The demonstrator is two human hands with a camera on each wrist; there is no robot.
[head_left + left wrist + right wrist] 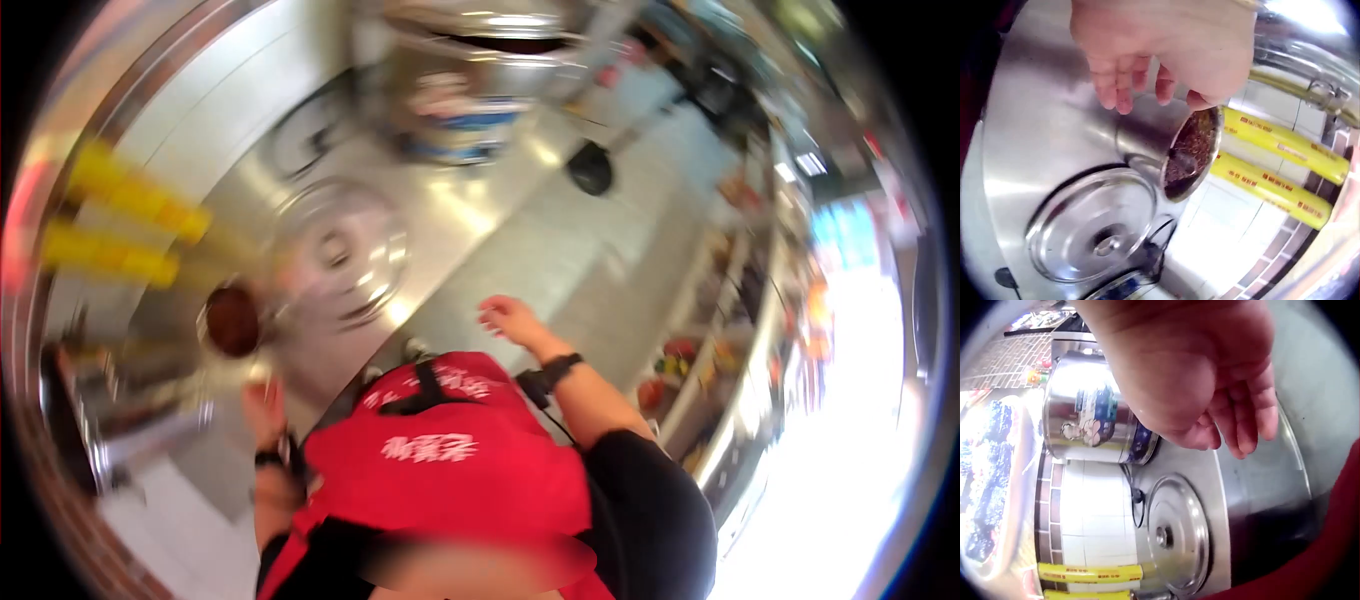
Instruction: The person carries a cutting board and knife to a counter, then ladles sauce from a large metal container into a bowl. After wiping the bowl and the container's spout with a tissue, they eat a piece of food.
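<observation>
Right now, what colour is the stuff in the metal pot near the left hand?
The stuff is dark reddish-brown, clearest in the left wrist view.

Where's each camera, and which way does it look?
Head: on the head, facing forward and down at the steel counter; red apron, left hand and right hand show.
Left: on the wrist, facing the metal pot; left hand shows.
Right: on the wrist, facing the steel barrel; right hand shows.
Both wrist views share the steel lid.
</observation>
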